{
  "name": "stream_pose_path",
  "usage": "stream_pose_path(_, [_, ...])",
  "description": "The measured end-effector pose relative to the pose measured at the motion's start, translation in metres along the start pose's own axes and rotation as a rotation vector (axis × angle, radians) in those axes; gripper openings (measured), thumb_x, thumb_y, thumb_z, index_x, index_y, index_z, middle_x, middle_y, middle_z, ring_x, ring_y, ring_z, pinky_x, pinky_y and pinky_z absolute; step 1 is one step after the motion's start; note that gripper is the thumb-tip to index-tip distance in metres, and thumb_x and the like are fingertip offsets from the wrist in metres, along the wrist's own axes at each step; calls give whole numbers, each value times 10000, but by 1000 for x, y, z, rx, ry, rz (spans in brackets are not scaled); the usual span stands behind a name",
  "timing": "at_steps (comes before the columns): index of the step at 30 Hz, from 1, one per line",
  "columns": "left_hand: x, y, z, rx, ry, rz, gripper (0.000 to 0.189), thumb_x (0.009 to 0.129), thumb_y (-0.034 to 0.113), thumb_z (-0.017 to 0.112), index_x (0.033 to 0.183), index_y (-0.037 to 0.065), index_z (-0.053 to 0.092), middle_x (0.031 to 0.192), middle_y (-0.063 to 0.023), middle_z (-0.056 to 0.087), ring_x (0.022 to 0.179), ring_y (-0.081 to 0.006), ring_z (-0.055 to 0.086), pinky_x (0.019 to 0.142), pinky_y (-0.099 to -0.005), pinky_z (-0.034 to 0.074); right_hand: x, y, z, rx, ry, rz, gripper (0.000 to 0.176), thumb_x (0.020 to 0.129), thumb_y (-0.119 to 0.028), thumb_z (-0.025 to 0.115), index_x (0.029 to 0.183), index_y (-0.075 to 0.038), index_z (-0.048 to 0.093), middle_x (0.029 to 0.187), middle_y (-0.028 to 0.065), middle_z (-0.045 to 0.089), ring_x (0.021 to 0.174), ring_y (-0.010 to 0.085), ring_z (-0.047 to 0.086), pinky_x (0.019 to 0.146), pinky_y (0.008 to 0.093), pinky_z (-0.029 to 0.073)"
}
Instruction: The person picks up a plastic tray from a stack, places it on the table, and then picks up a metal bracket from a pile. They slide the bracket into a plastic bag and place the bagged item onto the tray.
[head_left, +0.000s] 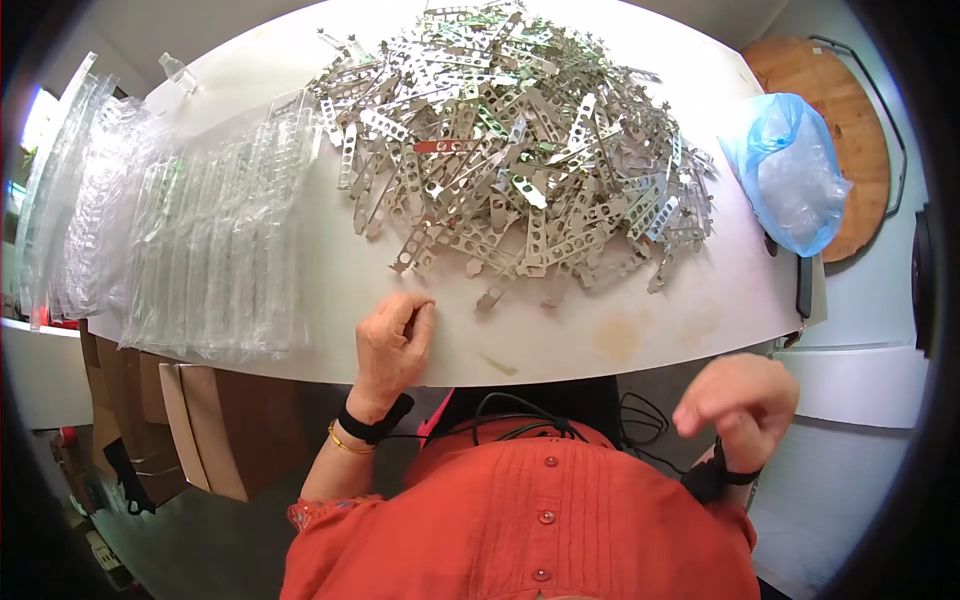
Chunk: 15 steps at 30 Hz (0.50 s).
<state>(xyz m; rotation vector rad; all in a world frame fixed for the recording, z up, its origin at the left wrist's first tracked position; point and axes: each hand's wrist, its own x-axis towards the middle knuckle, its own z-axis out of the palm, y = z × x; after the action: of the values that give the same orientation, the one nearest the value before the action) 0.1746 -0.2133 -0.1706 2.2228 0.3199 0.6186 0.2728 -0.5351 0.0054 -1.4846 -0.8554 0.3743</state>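
My left hand [393,340] rests on the white table's front edge, closed in a loose fist with the thumb against the curled index finger; nothing shows in it. Just beyond it spreads a large heap of flat metal strips [535,240] with round holes, lying jumbled. My right hand [745,400] is held up off the table's right front edge, fingers bent with a gap between index finger and thumb, holding nothing visible. Each wrist wears a black band, and a gold bracelet circles the left one.
Clear plastic packs [210,250] stand in rows on the table's [470,350] left side, with a small clear bottle [178,72] behind. A blue plastic bag [790,175] sits at the right edge beside a round wooden board [850,130]. Cardboard boxes [235,430] stand below left.
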Motion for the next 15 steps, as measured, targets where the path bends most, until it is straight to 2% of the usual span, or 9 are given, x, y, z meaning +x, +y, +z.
stream_pose_path(2, [1,0,0,-30,-6,1,67,831,8,669,892,32,671,727,-96,622,565,-203,557,536,-307,441,2,9,7,-27,165,174,153,929,-20,565,1018,58,662,819,129,698,732,169,668,678,283,538])
stream_pose_path(3, [1,0,-1,-26,-8,-5,67,831,8,669,892,32,671,727,-96,622,565,-203,557,536,-307,441,6,14,8,-21,162,179,153,929,-20,565,1018,58,662,819,129,698,732,169,668,678,283,538])
stream_pose_path(5, [1,1,-1,-52,-23,-24,67,830,0,667,892,25,665,731,-101,624,569,-208,558,537,-301,441,18,27,6,-113,232,360,172,958,-60,562,1061,44,653,856,111,694,776,149,660,726,271,529])
stream_pose_path(6, [0,1,-1,-46,-24,-31,67,830,0,667,892,25,665,731,-101,624,569,-208,558,537,-301,441,20,37,1,-119,197,392,201,981,-108,568,1112,29,636,885,93,690,815,130,648,759,261,515])
stream_pose_path(15, [1,2,-2,-24,-5,0,68,839,-6,653,903,17,656,739,-109,629,580,-209,569,540,-303,443,10,115,-36,60,229,552,215,995,-161,577,1129,-1,628,883,52,689,791,112,642,724,256,514])
